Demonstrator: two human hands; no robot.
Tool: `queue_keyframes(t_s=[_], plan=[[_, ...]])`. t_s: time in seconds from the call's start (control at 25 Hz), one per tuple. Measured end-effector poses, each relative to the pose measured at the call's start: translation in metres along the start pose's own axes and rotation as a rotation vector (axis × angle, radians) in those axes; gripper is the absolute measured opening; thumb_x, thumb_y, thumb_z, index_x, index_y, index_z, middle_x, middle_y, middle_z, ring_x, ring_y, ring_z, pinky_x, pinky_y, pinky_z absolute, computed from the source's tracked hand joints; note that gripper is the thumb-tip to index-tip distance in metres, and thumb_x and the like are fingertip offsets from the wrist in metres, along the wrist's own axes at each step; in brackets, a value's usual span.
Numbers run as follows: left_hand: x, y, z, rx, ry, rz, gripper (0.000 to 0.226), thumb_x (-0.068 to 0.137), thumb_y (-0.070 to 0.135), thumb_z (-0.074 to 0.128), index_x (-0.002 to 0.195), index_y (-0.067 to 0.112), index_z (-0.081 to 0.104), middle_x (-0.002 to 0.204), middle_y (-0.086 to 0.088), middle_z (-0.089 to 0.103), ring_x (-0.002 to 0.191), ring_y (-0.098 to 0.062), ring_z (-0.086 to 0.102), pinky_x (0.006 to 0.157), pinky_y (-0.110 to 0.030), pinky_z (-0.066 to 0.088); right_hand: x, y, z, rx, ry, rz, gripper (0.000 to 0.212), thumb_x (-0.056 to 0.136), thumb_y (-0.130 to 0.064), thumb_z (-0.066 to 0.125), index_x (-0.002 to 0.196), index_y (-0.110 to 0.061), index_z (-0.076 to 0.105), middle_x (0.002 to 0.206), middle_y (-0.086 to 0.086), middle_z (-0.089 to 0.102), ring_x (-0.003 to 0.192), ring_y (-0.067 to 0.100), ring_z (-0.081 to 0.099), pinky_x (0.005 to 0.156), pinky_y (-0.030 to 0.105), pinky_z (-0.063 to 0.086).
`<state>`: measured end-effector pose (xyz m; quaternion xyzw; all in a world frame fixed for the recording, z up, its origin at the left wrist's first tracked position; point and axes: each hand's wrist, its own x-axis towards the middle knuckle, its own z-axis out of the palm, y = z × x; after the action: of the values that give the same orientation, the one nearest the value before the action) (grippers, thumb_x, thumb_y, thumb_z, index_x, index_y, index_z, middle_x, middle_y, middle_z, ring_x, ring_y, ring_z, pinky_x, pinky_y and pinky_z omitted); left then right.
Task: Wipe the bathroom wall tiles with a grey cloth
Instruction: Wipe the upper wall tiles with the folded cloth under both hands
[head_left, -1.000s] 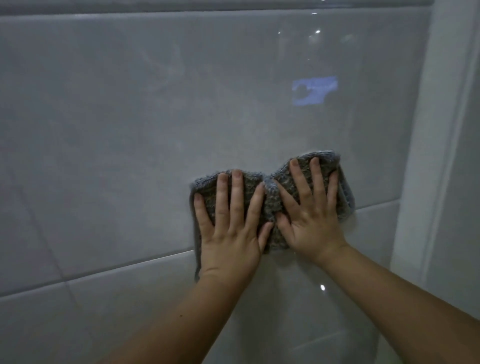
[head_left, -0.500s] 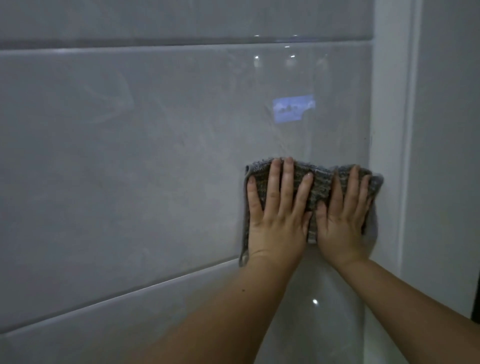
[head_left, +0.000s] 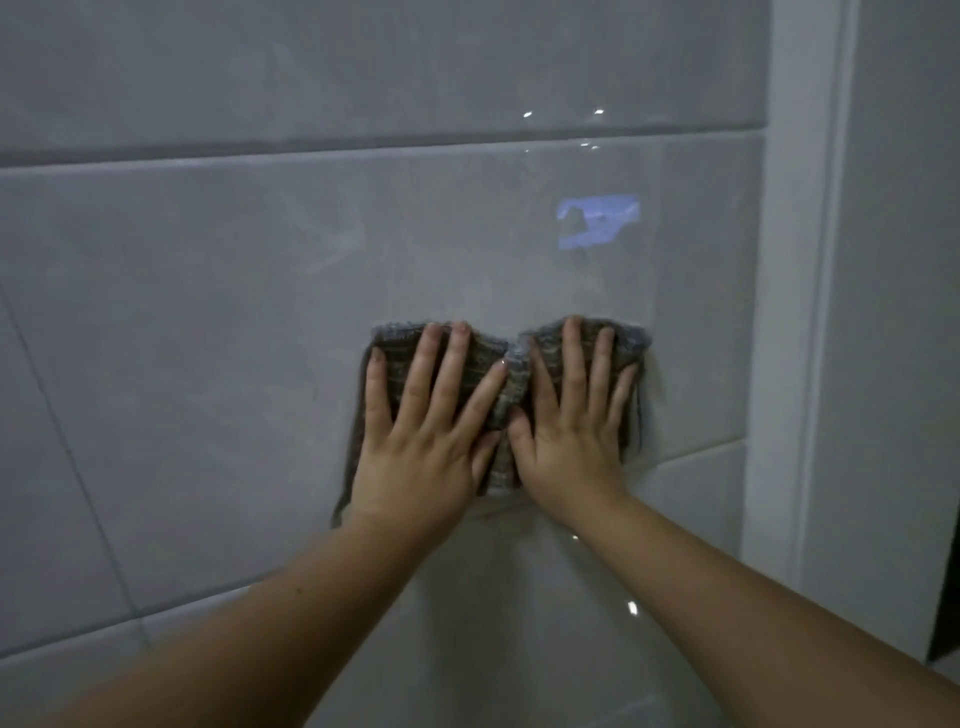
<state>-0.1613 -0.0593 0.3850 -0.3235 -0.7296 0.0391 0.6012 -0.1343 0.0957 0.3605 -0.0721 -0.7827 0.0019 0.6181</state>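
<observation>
A grey knitted cloth is pressed flat against a large glossy grey wall tile. My left hand lies on the cloth's left half with its fingers straight and spread. My right hand presses the right half in the same way, thumb beside the left thumb. The cloth bunches into a ridge between the two hands, and much of it is hidden under the palms. Its right edge sits a short way left of the white corner trim.
The white vertical trim runs down the right side, with a paler wall beyond it. A horizontal grout line crosses above the hands and another slopes below. A blue light reflection shows on the tile above the cloth.
Both hands slid the cloth right until it met the white trim, then came back a little to the left. The fingers stayed flat on the cloth throughout.
</observation>
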Motion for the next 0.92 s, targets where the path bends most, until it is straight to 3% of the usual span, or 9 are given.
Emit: queue_keyframes(t_s=[0.12, 0.28, 0.52, 0.64, 0.76, 0.92], plan=[[0.041, 0.013, -0.003, -0.021, 0.014, -0.062, 0.062, 0.099, 0.047, 0.034, 0.155, 0.026, 0.018, 0.163, -0.016, 0.011, 0.151, -0.035, 0.006, 0.117, -0.063, -0.005, 0.046, 0.034, -0.010, -0.028, 0.014, -0.089, 0.068, 0.089, -0.042, 0.040, 0.150, -0.027, 0.014, 0.158, 0.016, 0.019, 0.145, 0.042, 0.012, 0.112, 0.068, 0.011], [0.095, 0.066, 0.011, -0.040, 0.040, -0.149, 0.060, 0.100, 0.045, 0.027, 0.156, 0.028, 0.013, 0.164, -0.016, 0.002, 0.150, -0.035, -0.003, 0.115, -0.064, -0.008, 0.079, 0.092, -0.019, -0.006, 0.001, 0.037, 0.066, 0.090, -0.046, 0.035, 0.149, -0.031, 0.009, 0.161, 0.014, 0.009, 0.147, 0.041, 0.000, 0.114, 0.064, 0.000], [0.075, 0.123, 0.031, -0.082, 0.015, -0.031, 0.062, 0.101, 0.045, 0.033, 0.156, 0.025, 0.013, 0.164, -0.016, 0.002, 0.151, -0.034, -0.003, 0.116, -0.062, -0.013, 0.016, 0.142, -0.009, -0.007, -0.025, 0.175, 0.064, 0.094, -0.045, 0.029, 0.150, -0.027, 0.004, 0.160, 0.020, 0.004, 0.146, 0.043, -0.002, 0.117, 0.060, 0.005], [0.043, 0.113, 0.033, -0.063, 0.009, 0.051, 0.060, 0.100, 0.042, 0.034, 0.156, 0.023, 0.021, 0.164, -0.015, 0.010, 0.151, -0.033, 0.004, 0.117, -0.060, -0.013, -0.019, 0.118, 0.001, -0.003, -0.010, 0.280, 0.066, 0.092, -0.040, 0.033, 0.150, -0.015, 0.013, 0.157, 0.026, 0.013, 0.144, 0.047, 0.007, 0.113, 0.067, 0.012], [0.017, 0.077, 0.026, -0.034, 0.003, 0.099, 0.061, 0.099, 0.044, 0.036, 0.155, 0.025, 0.025, 0.163, -0.014, 0.015, 0.151, -0.031, 0.010, 0.118, -0.059, -0.007, -0.035, 0.070, 0.005, 0.010, -0.037, 0.340, 0.067, 0.090, -0.040, 0.034, 0.150, -0.015, 0.015, 0.157, 0.025, 0.013, 0.144, 0.046, 0.008, 0.112, 0.068, 0.011], [-0.029, 0.009, 0.007, 0.006, -0.031, 0.060, 0.064, 0.097, 0.050, 0.041, 0.155, 0.026, 0.026, 0.163, -0.014, 0.015, 0.151, -0.032, 0.010, 0.118, -0.062, 0.000, -0.044, -0.008, 0.006, 0.052, -0.078, 0.269, 0.065, 0.090, -0.041, 0.037, 0.148, -0.017, 0.022, 0.157, 0.024, 0.015, 0.144, 0.047, 0.007, 0.112, 0.069, 0.009]])
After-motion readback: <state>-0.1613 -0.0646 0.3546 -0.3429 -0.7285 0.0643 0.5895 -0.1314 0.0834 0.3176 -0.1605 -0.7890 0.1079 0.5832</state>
